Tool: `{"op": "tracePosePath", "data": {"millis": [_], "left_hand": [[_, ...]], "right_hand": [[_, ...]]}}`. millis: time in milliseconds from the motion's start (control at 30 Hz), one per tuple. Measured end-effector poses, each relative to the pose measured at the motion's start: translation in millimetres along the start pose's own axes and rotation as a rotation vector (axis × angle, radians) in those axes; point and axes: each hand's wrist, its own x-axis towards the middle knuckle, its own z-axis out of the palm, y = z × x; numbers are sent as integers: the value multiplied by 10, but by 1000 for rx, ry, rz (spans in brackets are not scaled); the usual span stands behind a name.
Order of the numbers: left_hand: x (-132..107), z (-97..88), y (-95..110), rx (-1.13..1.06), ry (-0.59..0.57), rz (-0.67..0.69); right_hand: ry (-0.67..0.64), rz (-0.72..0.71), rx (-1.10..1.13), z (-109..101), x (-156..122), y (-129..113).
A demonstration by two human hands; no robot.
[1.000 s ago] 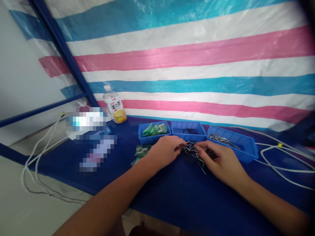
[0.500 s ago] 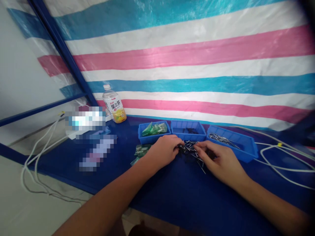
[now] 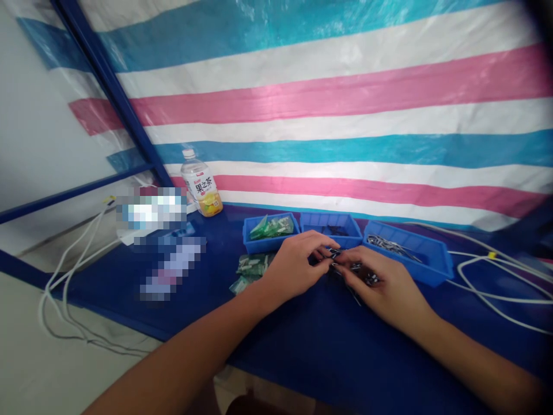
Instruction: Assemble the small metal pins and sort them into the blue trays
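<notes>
Head view: I see the left hand and the right hand nearly meeting, fingertips bent inward over a pile of thin, dark and silvery pieces. The pile lies on the table, in front of the middle blue bin and largely hidden by the fingers. Grip, both hands: thumb and forefinger near each other at small dark pieces; I cannot tell whether either actually pinches one. Green packets lie near the left wrist, before the left blue bin; the right blue bin holds silvery rods.
</notes>
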Motion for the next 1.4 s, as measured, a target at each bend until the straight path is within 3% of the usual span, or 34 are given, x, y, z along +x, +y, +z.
{"op": "tracePosePath", "data": {"millis": [267, 433, 667, 933, 1100, 1233, 1400], "left_hand": [[-9, 49, 3, -201, 45, -64], [-11, 71, 31, -259, 53, -112], [-17, 72, 84, -210, 70, -63], [-30, 112, 77, -190, 73, 15], [-33, 102, 107, 18, 119, 4], [-66, 123, 133, 89, 66, -87], [-108, 188, 95, 119, -6, -84]], "right_hand": [[-2, 68, -2, -3, -36, 17], [4, 28, -8, -5, -11, 26], [-10, 153, 123, 19, -28, 24], [48, 156, 254, 52, -44, 7], [64, 160, 157, 8, -41, 18], [108, 190, 59, -7, -19, 45], [105, 143, 30, -37, -6, 64]]}}
